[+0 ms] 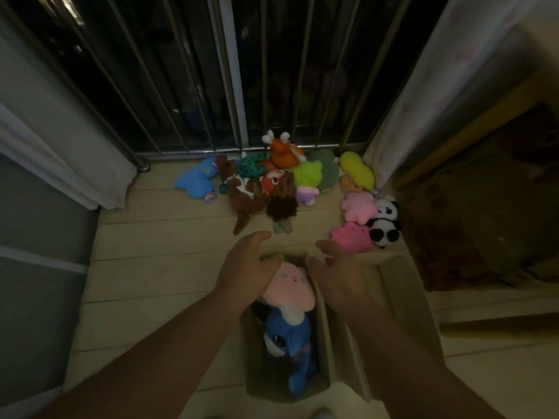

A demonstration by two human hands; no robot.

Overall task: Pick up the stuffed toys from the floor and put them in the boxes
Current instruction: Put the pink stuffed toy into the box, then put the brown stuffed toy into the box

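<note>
Reaching left hand (251, 263): held over the far end of the left box (251, 375); its fingers (259, 237) are loosely spread and lightly bent, and nothing is gripped.
Right hand (337, 269): held over the far rim where the two boxes meet; its fingers (326, 246) are relaxed and apart, and nothing is held.
Pink plush (287, 287): laid in the left box, just below the left thumb; whether it is touched cannot be told.
Blue plush (289, 337): laid in the same box, on the near side of both sets of fingers, pressed against the pink plush.
Right box (402, 297): set just beside the left box, under the right wrist and forearm.
Pink floor toy (352, 237): left on the floor just beyond the right fingertips, slightly to their right.
Panda (384, 222): seen on the floor touching the pink floor toy, further right of the right fingers.
Brown plush (242, 193): stretched on the floor ahead of the left fingertips.
Dark fuzzy toy (282, 207): placed between the two hands' fingertips and beyond them.
Orange plush (284, 154), lime plush (307, 176), yellow plush (357, 172): heaped well ahead of all the fingers, against the railing (230, 86).
</note>
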